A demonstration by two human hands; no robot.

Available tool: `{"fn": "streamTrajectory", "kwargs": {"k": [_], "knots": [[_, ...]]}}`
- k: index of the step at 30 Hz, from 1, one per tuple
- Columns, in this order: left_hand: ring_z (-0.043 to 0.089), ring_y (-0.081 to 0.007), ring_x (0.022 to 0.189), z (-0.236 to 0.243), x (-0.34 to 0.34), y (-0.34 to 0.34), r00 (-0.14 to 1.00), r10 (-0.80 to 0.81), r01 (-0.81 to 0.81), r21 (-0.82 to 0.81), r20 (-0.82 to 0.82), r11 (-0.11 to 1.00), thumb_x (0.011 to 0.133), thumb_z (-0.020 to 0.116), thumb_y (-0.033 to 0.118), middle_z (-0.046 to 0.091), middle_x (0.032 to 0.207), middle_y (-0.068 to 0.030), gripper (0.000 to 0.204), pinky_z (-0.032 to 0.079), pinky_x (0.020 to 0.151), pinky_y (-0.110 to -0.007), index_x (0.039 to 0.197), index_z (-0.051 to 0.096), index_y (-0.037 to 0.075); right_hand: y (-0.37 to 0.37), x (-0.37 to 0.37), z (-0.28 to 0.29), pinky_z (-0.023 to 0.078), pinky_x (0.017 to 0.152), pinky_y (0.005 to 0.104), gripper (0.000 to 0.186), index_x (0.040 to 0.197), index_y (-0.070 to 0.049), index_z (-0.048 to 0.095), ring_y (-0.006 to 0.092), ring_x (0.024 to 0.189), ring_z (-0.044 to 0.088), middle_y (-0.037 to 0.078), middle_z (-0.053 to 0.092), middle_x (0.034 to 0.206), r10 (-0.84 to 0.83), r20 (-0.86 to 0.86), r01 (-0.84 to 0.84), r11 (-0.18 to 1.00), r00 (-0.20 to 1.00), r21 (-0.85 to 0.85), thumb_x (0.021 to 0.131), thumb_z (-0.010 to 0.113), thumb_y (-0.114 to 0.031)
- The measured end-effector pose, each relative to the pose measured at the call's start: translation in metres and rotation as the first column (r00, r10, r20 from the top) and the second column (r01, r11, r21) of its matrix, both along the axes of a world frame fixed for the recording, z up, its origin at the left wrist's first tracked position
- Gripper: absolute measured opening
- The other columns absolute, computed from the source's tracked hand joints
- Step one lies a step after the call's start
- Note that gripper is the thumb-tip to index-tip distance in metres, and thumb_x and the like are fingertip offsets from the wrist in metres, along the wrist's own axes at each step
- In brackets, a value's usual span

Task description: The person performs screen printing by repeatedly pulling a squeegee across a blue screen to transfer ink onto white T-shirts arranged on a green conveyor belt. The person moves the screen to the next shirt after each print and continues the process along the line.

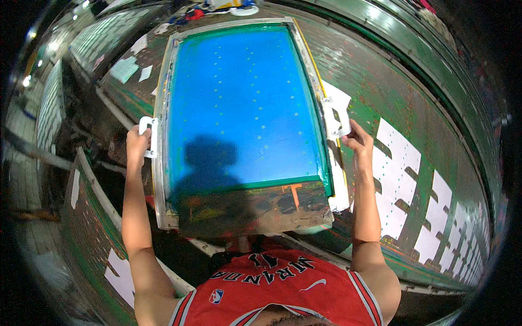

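Head-worn wide fisheye; faces down over red jersey (247,290); blue framed screen (242,108) close below.

The tabletop (353,60) is long and green, its surface worn and paint-stained. White notched sheets (394,182) lie flat in a row along its right part; loose pale papers (124,69) rest at the far left.

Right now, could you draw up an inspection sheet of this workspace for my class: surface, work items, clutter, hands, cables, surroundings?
Surface: green table, worn and stained.
Work items: framed blue screen; notched white sheets lie to its right.
Clutter: pale green paper, left of the screen.
Hands: left hand holds the left white handle; right hand holds the right white handle.
Cables: nothing seen.
Surroundings: bright lights, upper left.
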State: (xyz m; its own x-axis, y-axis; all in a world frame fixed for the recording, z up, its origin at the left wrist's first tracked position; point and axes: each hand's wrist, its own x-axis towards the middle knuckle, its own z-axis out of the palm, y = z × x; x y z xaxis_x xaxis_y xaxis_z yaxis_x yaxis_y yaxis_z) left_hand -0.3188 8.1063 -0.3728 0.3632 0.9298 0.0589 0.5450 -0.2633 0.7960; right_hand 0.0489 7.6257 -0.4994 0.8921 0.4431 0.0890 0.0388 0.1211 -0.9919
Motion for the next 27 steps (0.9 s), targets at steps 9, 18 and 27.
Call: {"fn": "streamTrajectory", "kwargs": {"k": [9,18,27], "knots": [[0.063,-0.0162,0.064,-0.013,0.175,0.024,0.951,-0.308,0.309,-0.006,0.037,0.951,0.090,0.061,0.002,0.066,0.080,-0.0085,0.019,0.051,0.057,-0.033,0.106,0.064,-0.006,-0.066,0.020,0.011,0.050,0.087,0.0334,0.079,0.140,0.018,0.049,0.0223,0.092,0.065,0.018,0.069,0.101,-0.300,0.014,0.300,0.951,0.954,-0.078,0.069,0.069,-0.014],[0.058,-0.0126,0.058,-0.026,0.250,0.102,0.853,-0.522,0.522,0.034,-0.010,0.852,0.089,0.060,0.001,0.065,0.074,-0.0060,0.018,0.046,0.052,-0.030,0.105,0.067,-0.004,-0.036,-0.048,0.012,0.048,0.095,0.0340,0.082,0.140,0.019,0.046,0.0243,0.101,0.065,0.022,0.068,0.111,-0.421,-0.059,0.415,0.905,0.905,-0.090,0.069,0.070,-0.015],[0.062,-0.0132,0.062,-0.076,0.253,0.144,0.849,-0.528,0.529,0.011,-0.024,0.849,0.086,0.061,0.001,0.067,0.078,-0.0073,0.023,0.049,0.054,-0.029,0.107,0.067,-0.005,-0.004,-0.121,-0.035,0.046,0.099,0.0353,0.077,0.139,0.018,0.049,0.0280,0.110,0.063,0.025,0.067,0.120,-0.528,-0.148,0.519,0.849,0.836,-0.099,0.072,0.069,-0.013]]}}
